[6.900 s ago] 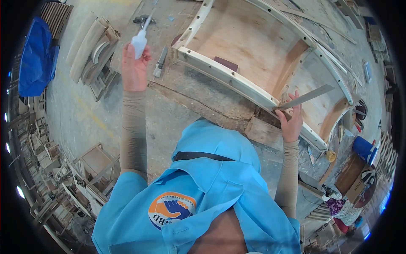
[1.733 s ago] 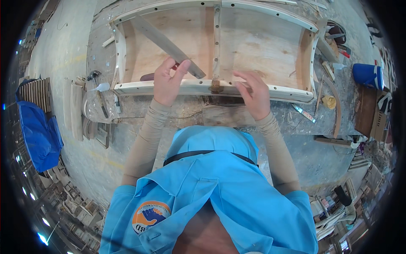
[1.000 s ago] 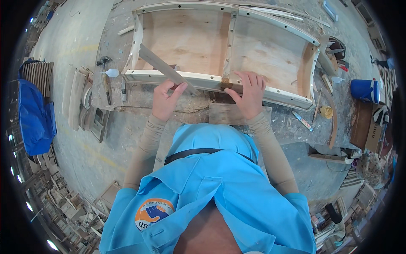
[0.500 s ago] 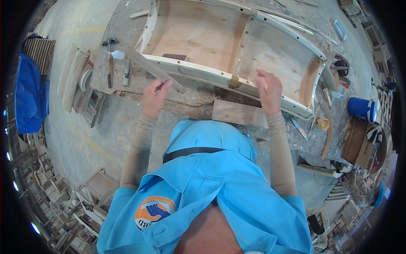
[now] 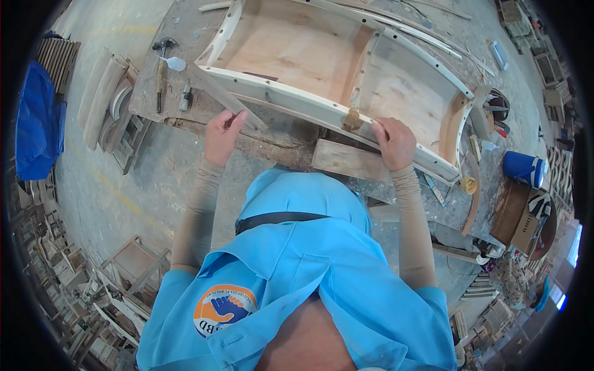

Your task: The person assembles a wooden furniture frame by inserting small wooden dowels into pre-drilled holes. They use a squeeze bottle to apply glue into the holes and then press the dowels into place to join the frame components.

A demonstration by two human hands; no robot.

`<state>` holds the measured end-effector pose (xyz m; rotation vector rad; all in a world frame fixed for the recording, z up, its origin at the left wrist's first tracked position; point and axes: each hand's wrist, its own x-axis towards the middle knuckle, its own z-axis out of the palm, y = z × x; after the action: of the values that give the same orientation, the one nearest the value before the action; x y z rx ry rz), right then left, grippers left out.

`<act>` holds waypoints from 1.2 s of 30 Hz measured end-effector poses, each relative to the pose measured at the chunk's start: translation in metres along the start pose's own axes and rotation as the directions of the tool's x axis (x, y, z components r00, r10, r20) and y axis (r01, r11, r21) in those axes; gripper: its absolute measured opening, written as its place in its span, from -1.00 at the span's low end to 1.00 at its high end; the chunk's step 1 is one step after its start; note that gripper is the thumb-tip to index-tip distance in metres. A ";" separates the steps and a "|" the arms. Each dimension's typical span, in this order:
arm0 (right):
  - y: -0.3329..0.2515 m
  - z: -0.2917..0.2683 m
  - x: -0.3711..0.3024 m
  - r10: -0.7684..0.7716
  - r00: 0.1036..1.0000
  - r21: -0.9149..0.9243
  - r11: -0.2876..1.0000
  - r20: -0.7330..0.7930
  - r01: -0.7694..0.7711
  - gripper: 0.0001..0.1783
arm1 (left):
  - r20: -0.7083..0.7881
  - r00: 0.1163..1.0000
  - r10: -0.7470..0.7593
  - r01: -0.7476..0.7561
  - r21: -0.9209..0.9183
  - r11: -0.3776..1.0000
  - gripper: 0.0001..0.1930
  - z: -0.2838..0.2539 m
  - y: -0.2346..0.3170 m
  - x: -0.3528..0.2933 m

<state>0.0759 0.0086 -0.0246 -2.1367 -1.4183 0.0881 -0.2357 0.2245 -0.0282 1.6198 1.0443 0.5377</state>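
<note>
Left of centre, the left hand (image 5: 223, 137) pinched a flat strip (image 5: 215, 91) — the right hand (image 5: 396, 144) held a wooden frame (image 5: 303, 101).

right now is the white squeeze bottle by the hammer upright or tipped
Tipped: the white bottle lies on its side by the hammer, thin nozzle pointing left.

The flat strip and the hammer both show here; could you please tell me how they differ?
The flat strip is held in the left hand; the hammer lies on the work surface. The flat strip is plain and greyish; the hammer has a dark head. Both are elongated.
</note>
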 end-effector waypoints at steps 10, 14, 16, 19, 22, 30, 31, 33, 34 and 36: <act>-0.016 -0.041 0.030 0.169 0.978 0.081 0.980 0.120 -0.179 -0.70 | -0.053 0.997 0.049 -0.052 -0.067 0.996 -0.72 -0.012 -0.006 0.004; -0.027 -0.051 0.034 0.184 0.977 0.034 0.981 0.108 -0.189 -0.62 | -0.192 0.979 0.074 -0.078 -0.013 0.997 -0.70 -0.026 -0.012 -0.002; -0.030 -0.054 0.034 0.198 0.973 0.018 0.979 0.119 -0.202 -0.58 | -0.276 0.960 0.038 -0.079 -0.141 0.987 -0.69 -0.036 -0.032 -0.001; -0.038 -0.054 0.033 0.207 0.974 0.083 0.973 0.091 -0.215 -0.54 | -0.339 0.936 -0.090 -0.021 -0.311 0.950 -0.67 -0.043 -0.055 0.002; -0.039 -0.055 0.032 0.233 0.964 0.044 0.970 0.127 -0.240 -0.55 | -0.290 0.939 -0.183 0.081 -0.330 0.941 -0.66 -0.041 -0.067 0.008; -0.041 -0.051 0.030 0.255 0.956 0.093 0.958 0.145 -0.270 -0.61 | -0.369 0.928 0.045 0.046 0.236 0.971 -0.70 -0.034 -0.080 0.023; -0.041 -0.050 0.030 0.267 0.953 0.098 0.954 0.144 -0.282 -0.62 | -0.391 0.918 0.062 0.057 0.285 0.957 -0.71 -0.034 -0.065 0.021; -0.042 -0.049 0.028 0.262 0.953 0.093 0.956 0.150 -0.277 -0.63 | -0.337 0.894 0.296 -0.096 0.501 0.860 -0.68 -0.032 -0.029 0.016; -0.042 -0.048 0.027 0.257 0.954 0.092 0.957 0.156 -0.273 -0.64 | -0.222 0.845 0.487 -0.250 0.641 0.725 -0.65 -0.026 -0.007 0.013; -0.041 -0.045 0.022 0.255 0.953 0.100 0.957 0.161 -0.273 -0.66 | -0.004 0.776 0.631 -0.439 0.714 0.545 -0.56 -0.007 0.028 0.006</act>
<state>0.0673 0.0202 0.0387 -2.2434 -1.1627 0.4307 -0.2284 0.2322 -0.0012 2.6533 0.9658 0.8670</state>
